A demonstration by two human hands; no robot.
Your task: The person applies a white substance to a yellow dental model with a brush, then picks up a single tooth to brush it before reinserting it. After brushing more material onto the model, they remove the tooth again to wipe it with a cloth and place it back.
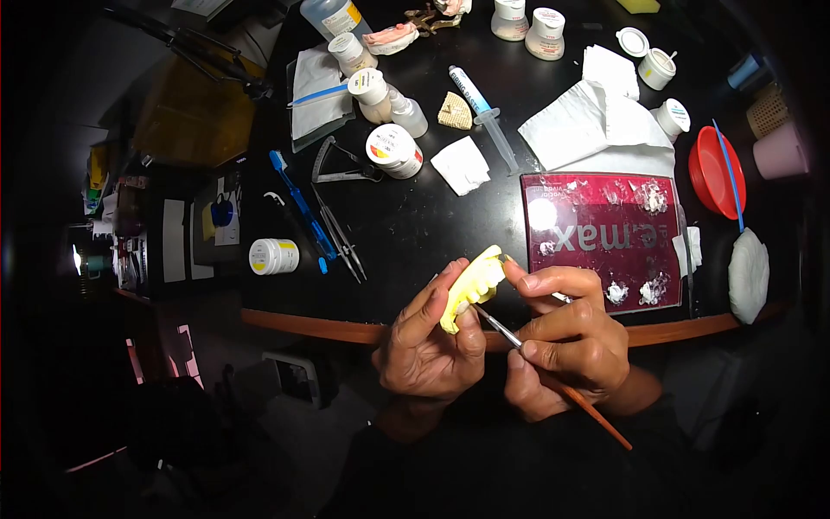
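Observation:
A yellow dental model (472,287) with a row of teeth is held tilted above the table's front edge. My left hand (432,346) grips it between fingers and thumb from the left and below. My right hand (571,346) is closed around a thin brush (504,331) with a reddish-brown handle, its tip at the lower teeth of the model. The right index finger reaches near the model's upper right side. Just beyond my right hand lies a dark red "e.max" plate (596,251) bearing several heaps of white material.
Jars (393,151), a syringe (484,117), white tissue (579,130) and a folded pad (461,165) lie farther back. Tweezers (341,233) and a blue toothbrush (303,208) are at left. A red bowl (714,177) and a white pad (749,277) stand right.

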